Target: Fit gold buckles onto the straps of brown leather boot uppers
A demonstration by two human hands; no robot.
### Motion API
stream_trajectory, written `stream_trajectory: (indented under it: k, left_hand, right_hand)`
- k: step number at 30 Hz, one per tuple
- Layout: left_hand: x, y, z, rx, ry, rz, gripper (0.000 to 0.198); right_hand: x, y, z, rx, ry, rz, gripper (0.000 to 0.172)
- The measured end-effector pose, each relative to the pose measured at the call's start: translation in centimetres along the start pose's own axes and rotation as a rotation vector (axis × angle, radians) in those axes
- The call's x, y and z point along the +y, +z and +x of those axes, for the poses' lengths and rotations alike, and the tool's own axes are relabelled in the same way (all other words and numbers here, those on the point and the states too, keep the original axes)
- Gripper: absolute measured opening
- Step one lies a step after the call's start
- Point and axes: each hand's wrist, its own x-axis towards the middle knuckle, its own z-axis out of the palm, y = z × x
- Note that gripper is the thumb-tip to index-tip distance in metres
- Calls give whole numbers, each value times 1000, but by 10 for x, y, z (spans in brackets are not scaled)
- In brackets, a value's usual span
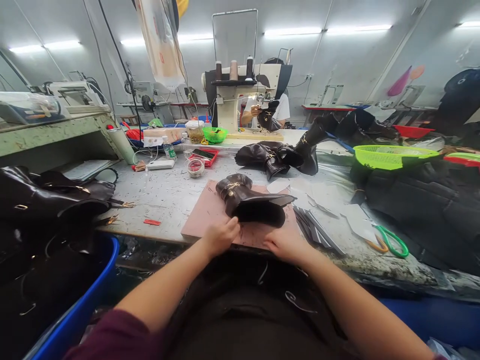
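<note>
Dk brown leather boot upper (249, 199) was seen lying on its side on a pink board (198, 215), shaft opening turned toward the wearer. Bare hands were held apart: L hand (222, 236) w/ fingers bunched at the opening's lower-L edge, R hand (287, 244) curled near its lower-R edge. Whether rim, thread or nothing was pinched by either couldn't be told.

Work was judged well along on this pc: shaft formed, gold-coloured trim (233, 186) already attached. No sole could be made out; what was left on it couldn't be told. More uppers were heaped behind (270, 157) and at far L (52, 200), above a blue bin (99, 277); finished or not, unclear.

Pale worktable (131, 202) was scuffed & littered w/ scraps. Dk strips (317, 232) and green- & orange-handled scissors (405, 247) were laid at R. In bkgd, a sewing machine (227, 110) w/ thread spools (233, 71) was placed in front of a co-worker, by whose hand (255, 111) another upper (268, 117) was held. Grey rm was lit by ceiling tubes (292, 31).
</note>
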Motion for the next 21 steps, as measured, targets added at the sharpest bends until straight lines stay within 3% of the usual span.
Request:
stream_trajectory:
  k: [2,5,8,10,14,18,21]
  left_hand:
    - [0,6,-1,77,-197,-3,30]
    - [-1,16,17,160,-478,-22,56]
    - [1,13,45,182,-573,-70,50]
    - [3,-2,61,215,-580,-77,39]
    - [7,-53,85,281,-520,-6,32]
    - [9,-101,105,243,-397,82,27]
    - [6,-124,114,205,-346,140,25]
  right_hand:
    - [2,-3,-6,111,-116,-50,19]
    - [1,-2,4,368,-244,-194,29]
    - [-4,-1,28,419,-264,-260,31]
    - [-11,-5,41,451,-264,-278,28]
    - [-26,-21,57,524,-193,-268,17]
    - [-38,-43,68,540,-103,-194,29]
    - [-42,-59,68,463,-131,-158,30]
